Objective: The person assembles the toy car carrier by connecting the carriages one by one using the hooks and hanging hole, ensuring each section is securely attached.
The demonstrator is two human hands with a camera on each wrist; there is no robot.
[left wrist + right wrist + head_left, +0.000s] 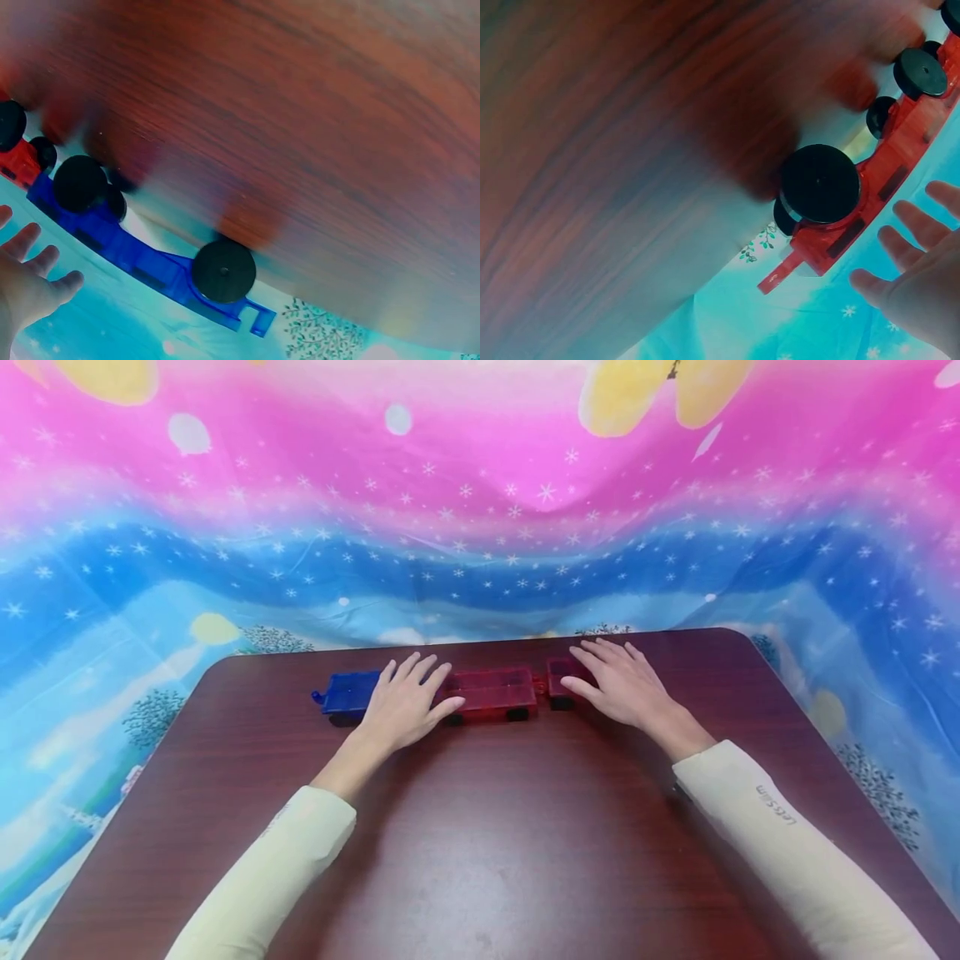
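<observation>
Blue car [347, 695], red car [498, 692] and end red car [558, 677] stand in 1 line along the far side of the table [480, 827]. Nearest, pale sleeves [262, 868] reach over glossy, dark wood grain. Now the hands: left hand [405, 702] wide-fingered at the blue-red join, right hand [622, 687] spread by the end red car, neither gripping anything; whether fingertips touch, I can't tell. Progress? All 3 look lined up; a link [540, 685] shows between the 2 reds, while blue meets red, hooked or not I can't say. Only the outer hook [262, 321] and tongue [780, 273] look left free. Flat, see-through, plastic-looking bodies, round black wheels [223, 271]! Beyond, creased printed cloth [487, 460].
</observation>
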